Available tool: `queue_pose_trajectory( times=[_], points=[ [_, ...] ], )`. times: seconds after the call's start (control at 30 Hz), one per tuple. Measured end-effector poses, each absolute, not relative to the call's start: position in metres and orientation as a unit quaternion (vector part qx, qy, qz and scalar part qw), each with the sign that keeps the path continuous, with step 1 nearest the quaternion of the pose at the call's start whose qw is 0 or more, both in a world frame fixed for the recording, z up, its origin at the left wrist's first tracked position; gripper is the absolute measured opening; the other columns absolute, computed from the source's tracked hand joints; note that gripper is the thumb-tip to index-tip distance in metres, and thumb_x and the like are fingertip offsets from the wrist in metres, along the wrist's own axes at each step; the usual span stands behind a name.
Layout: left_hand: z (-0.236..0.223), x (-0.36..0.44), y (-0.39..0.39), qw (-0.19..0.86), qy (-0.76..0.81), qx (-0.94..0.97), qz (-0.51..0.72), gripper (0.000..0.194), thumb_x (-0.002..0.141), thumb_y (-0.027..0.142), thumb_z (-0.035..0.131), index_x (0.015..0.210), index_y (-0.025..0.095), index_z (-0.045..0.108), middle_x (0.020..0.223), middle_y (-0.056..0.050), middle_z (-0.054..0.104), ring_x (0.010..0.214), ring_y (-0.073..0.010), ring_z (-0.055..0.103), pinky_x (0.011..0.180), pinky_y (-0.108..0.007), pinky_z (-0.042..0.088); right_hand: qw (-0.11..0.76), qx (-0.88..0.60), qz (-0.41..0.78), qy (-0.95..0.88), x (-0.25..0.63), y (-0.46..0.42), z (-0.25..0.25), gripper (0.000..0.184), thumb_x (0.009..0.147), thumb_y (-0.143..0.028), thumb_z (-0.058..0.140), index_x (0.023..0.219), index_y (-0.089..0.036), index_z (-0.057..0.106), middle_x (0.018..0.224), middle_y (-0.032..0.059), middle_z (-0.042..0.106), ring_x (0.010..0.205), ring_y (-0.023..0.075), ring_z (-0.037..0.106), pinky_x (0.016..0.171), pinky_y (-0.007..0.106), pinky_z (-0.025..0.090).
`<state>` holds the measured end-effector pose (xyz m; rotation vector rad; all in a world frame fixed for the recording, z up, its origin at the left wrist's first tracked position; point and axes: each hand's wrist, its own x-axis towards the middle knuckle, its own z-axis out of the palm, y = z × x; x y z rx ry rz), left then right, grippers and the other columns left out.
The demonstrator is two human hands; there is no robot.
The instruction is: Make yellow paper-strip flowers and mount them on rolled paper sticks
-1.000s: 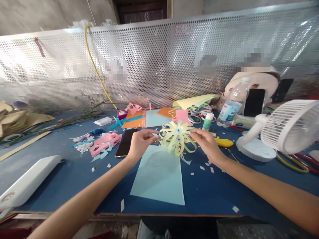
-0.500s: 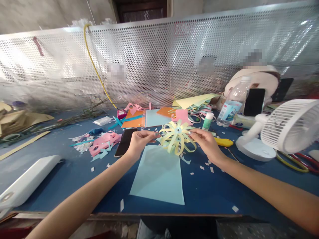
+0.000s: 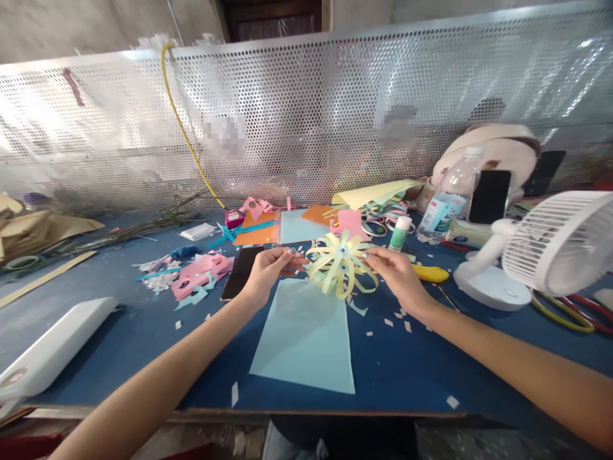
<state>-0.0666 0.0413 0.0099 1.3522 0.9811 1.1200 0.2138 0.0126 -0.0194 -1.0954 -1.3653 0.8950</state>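
Note:
A flower made of looped pale yellow paper strips (image 3: 354,275), with a light blue round centre, is held up between my two hands above the far end of a light blue paper sheet (image 3: 304,335). My right hand (image 3: 400,276) pinches the flower's right edge between thumb and fingers. At its left edge, my left hand (image 3: 271,271) has its fingers drawn together, their tips at the outer loops. How firmly the left fingertips grip the strip is hard to see. A black phone (image 3: 238,278) lies just left of my left hand, partly hidden by it.
Beyond the flower stand a glue stick (image 3: 398,235) and a plastic bottle (image 3: 447,198). At right are a yellow-handled tool (image 3: 431,273), a white fan (image 3: 550,246) and scissors (image 3: 569,316). Pink paper scraps (image 3: 204,273) and a white device (image 3: 57,345) lie left. A perforated metal panel (image 3: 287,115) closes the back.
My left thumb has shifted back from the flower's edge while the fingertips stay near the loops. The flower and my right hand have hardly moved.

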Motion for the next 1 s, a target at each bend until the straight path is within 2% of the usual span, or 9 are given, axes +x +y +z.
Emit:
queue_pose_trajectory(
  times=[0.1,0.17,0.43,0.63,0.7,0.8,0.87,0.93,1.0],
  points=[
    [0.008,-0.0669,0.0419,0.541,0.409,0.571,0.462,0.038,0.084,0.048,0.07,0.101,0.014,0.073,0.106,-0.013,0.075,0.079,-0.0171,0.072,0.066,-0.023,0.055,0.557,-0.462,0.381,-0.576,0.2142,0.0132,-0.0201,0.026,0.084,-0.045,0.068,0.095,-0.022,0.074,0.091,0.0047,0.073,0.085,0.0208,0.066,0.074,0.029,0.051],
    [0.0074,-0.0663,0.0422,0.534,0.421,0.566,0.466,0.037,0.082,0.047,0.073,0.1,0.014,0.073,0.105,-0.012,0.076,0.078,-0.0163,0.072,0.065,-0.022,0.054,0.56,-0.461,0.378,-0.576,0.2142,0.0134,-0.0201,0.026,0.084,-0.045,0.069,0.094,-0.022,0.074,0.092,0.0048,0.073,0.084,0.0208,0.066,0.074,0.03,0.052],
    [0.0048,-0.0669,0.0464,0.513,0.431,0.527,0.523,0.04,0.072,0.051,0.081,0.069,0.014,0.065,0.06,-0.003,0.069,0.059,-0.0163,0.07,0.057,-0.023,0.053,0.558,-0.46,0.382,-0.576,0.2143,0.0134,-0.0202,0.026,0.084,-0.044,0.068,0.094,-0.021,0.074,0.091,0.0054,0.073,0.084,0.0214,0.067,0.075,0.031,0.052],
    [0.0045,-0.0661,0.0464,0.546,0.394,0.545,0.499,0.045,0.066,0.037,0.087,0.103,0.014,0.074,0.101,-0.011,0.077,0.092,-0.022,0.073,0.073,-0.026,0.057,0.559,-0.457,0.383,-0.576,0.2143,0.0132,-0.0198,0.026,0.084,-0.044,0.068,0.094,-0.02,0.074,0.091,0.005,0.073,0.083,0.0199,0.066,0.074,0.029,0.051],
    [0.0048,-0.0651,0.0462,0.535,0.409,0.543,0.502,0.041,0.062,0.033,0.09,0.095,0.014,0.075,0.094,-0.01,0.077,0.085,-0.0201,0.073,0.069,-0.024,0.056,0.558,-0.459,0.382,-0.577,0.2142,0.0127,-0.0197,0.026,0.084,-0.044,0.068,0.094,-0.02,0.074,0.09,0.005,0.073,0.082,0.0198,0.065,0.073,0.029,0.05],
    [0.0053,-0.0653,0.0473,0.487,0.431,0.55,0.524,0.03,0.068,0.038,0.086,0.066,0.014,0.069,0.06,-0.003,0.069,0.054,-0.0106,0.062,0.051,-0.018,0.047,0.559,-0.459,0.381,-0.577,0.2139,0.0121,-0.0197,0.026,0.084,-0.044,0.068,0.094,-0.02,0.074,0.089,0.0049,0.072,0.081,0.0199,0.065,0.072,0.029,0.05],
    [0.0054,-0.0665,0.0485,0.456,0.432,0.565,0.536,0.049,0.079,0.047,0.075,0.048,0.014,0.056,0.041,0.001,0.053,0.038,-0.0059,0.047,0.042,-0.017,0.036,0.559,-0.459,0.381,-0.576,0.2137,0.0119,-0.0199,0.026,0.083,-0.044,0.069,0.093,-0.02,0.074,0.09,0.0049,0.072,0.08,0.0197,0.064,0.072,0.029,0.05],
    [0.0055,-0.0678,0.0492,0.461,0.426,0.57,0.531,0.054,0.085,0.053,0.066,0.05,0.014,0.056,0.037,0.003,0.046,0.034,-0.0054,0.042,0.04,-0.018,0.033,0.56,-0.46,0.38,-0.575,0.2137,0.0118,-0.0201,0.025,0.083,-0.044,0.069,0.093,-0.021,0.074,0.09,0.0047,0.072,0.081,0.0196,0.064,0.072,0.029,0.05],
    [0.0056,-0.0683,0.0487,0.499,0.407,0.571,0.51,0.04,0.084,0.052,0.068,0.07,0.014,0.068,0.049,0.001,0.059,0.043,-0.0087,0.054,0.046,-0.018,0.041,0.562,-0.458,0.38,-0.574,0.2139,0.0118,-0.0202,0.025,0.083,-0.044,0.069,0.094,-0.021,0.074,0.092,0.0047,0.073,0.082,0.0196,0.065,0.073,0.029,0.051]
  ],
)
